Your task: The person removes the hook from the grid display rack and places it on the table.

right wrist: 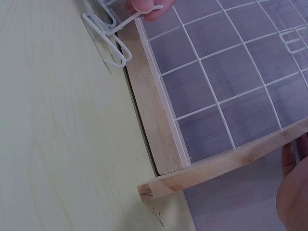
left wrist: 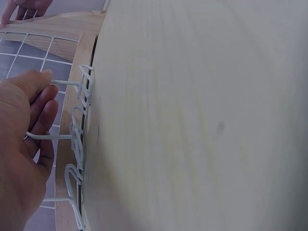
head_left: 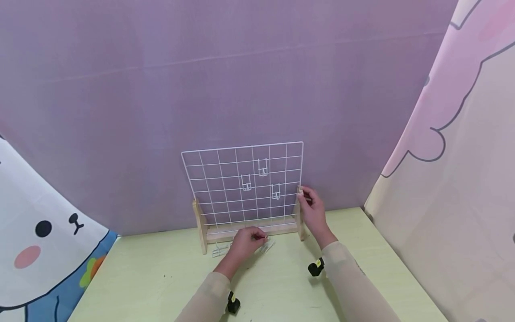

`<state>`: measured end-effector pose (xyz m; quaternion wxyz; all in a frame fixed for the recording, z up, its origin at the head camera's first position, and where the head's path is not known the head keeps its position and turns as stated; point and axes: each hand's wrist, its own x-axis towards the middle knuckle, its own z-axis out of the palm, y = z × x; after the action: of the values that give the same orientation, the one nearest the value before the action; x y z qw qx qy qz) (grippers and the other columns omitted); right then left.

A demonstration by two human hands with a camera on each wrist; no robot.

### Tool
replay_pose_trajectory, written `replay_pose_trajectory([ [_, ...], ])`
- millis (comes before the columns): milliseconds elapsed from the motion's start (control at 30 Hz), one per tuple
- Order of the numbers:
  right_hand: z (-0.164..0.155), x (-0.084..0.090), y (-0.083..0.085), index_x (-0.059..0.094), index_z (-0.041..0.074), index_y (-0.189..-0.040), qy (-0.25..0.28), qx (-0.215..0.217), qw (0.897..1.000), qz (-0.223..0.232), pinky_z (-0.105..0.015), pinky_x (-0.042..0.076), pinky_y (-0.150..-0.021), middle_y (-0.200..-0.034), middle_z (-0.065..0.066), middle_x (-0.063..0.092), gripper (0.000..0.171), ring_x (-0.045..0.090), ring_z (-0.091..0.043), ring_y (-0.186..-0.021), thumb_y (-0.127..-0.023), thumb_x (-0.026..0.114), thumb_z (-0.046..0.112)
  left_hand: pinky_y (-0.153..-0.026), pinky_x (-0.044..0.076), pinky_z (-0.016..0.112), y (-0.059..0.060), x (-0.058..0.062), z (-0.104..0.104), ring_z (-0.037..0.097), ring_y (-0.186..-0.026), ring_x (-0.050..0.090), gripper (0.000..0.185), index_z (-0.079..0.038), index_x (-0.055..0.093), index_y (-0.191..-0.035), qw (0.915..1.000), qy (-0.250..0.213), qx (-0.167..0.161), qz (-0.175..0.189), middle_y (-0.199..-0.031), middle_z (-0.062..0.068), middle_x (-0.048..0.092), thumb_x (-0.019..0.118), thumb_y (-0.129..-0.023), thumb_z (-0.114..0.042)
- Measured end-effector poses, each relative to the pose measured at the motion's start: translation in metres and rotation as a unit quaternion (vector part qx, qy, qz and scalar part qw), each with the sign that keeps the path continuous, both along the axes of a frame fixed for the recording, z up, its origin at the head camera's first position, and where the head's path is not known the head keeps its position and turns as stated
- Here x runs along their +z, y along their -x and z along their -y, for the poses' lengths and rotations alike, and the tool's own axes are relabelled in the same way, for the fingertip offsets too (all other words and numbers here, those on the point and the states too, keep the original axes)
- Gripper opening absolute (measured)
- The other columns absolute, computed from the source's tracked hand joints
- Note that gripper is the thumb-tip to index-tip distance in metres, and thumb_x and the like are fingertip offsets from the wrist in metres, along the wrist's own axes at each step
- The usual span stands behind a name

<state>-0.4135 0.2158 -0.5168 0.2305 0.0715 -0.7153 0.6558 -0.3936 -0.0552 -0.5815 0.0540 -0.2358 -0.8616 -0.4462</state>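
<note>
A white wire grid (head_left: 243,185) stands upright in a wooden base (head_left: 241,231) on a pale green table (head_left: 161,277). Three white hooks (head_left: 262,167) hang on the grid. My right hand (head_left: 304,194) grips the top of the base's right post (head_left: 299,223); only its edge (right wrist: 293,192) appears in the right wrist view. My left hand (head_left: 257,236) is low in front of the base. Its fingers (left wrist: 43,77) pinch one of several loose white wire hooks (left wrist: 77,139) lying against the base rail (right wrist: 154,110). The left fingertips (right wrist: 144,7) hold that hook's wire end.
A purple backdrop (head_left: 241,80) rises right behind the grid. Cartoon-print cloth hangs at the left (head_left: 36,232) and the right (head_left: 462,179), closing in the table's sides. Another loose hook (head_left: 219,250) lies by the base's left foot. Black wrist cameras (head_left: 315,267) sit on both forearms.
</note>
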Motion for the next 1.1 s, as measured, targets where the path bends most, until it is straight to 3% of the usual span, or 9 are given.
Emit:
replay_pose_trajectory([
  [200,0.006,0.018,-0.018,0.064,-0.003,-0.143,0.002,0.006,1.0,-0.008,-0.019,0.057,-0.091,-0.132,-0.024,0.066,0.033,0.063,-0.021,-0.11,-0.112,0.064,0.007,-0.077,0.06,0.024,0.0,-0.001,0.001,0.005,-0.084,0.069,0.006,-0.006,0.083,-0.101,1.0,-0.003,-0.004,0.004,-0.091,-0.007,0.076,0.086,-0.097,-0.008],
  [467,0.006,0.017,-0.018,0.064,-0.002,-0.143,0.003,0.006,1.0,-0.003,-0.021,0.057,-0.092,-0.133,-0.024,0.065,0.033,0.062,-0.021,-0.11,-0.113,0.064,0.009,-0.079,0.061,0.026,0.001,0.0,0.003,0.007,-0.086,0.069,0.011,-0.002,0.082,-0.106,0.9999,-0.004,-0.008,-0.007,-0.094,-0.006,0.077,0.085,-0.098,-0.009],
  [733,0.006,0.02,-0.019,0.064,-0.004,-0.143,0.004,0.01,1.0,-0.006,-0.034,0.061,-0.096,-0.131,-0.023,0.065,0.032,0.062,-0.023,-0.109,-0.112,0.064,0.007,-0.079,0.06,0.027,-0.001,0.005,0.005,0.008,-0.087,0.07,0.006,-0.01,0.082,-0.104,0.9999,-0.009,-0.003,-0.013,-0.093,-0.007,0.076,0.085,-0.098,-0.011],
  [967,0.006,0.02,-0.019,0.063,-0.003,-0.144,0.014,0.018,1.0,-0.002,-0.068,0.053,-0.108,-0.133,-0.026,0.064,0.033,0.062,-0.036,-0.116,-0.113,0.064,0.008,-0.081,0.061,0.028,-0.002,0.007,0.005,0.011,-0.091,0.071,0.01,-0.006,0.08,-0.107,0.9997,-0.023,-0.007,-0.007,-0.097,-0.006,0.076,0.084,-0.099,-0.011],
  [1100,0.006,0.02,-0.02,0.063,-0.004,-0.144,0.012,0.018,1.0,-0.002,-0.072,0.05,-0.109,-0.134,-0.027,0.064,0.034,0.062,-0.045,-0.12,-0.113,0.064,0.008,-0.083,0.062,0.03,-0.003,0.01,0.006,0.011,-0.092,0.071,0.012,-0.006,0.079,-0.111,0.9995,-0.031,-0.005,-0.003,-0.099,-0.005,0.076,0.083,-0.1,-0.01],
])
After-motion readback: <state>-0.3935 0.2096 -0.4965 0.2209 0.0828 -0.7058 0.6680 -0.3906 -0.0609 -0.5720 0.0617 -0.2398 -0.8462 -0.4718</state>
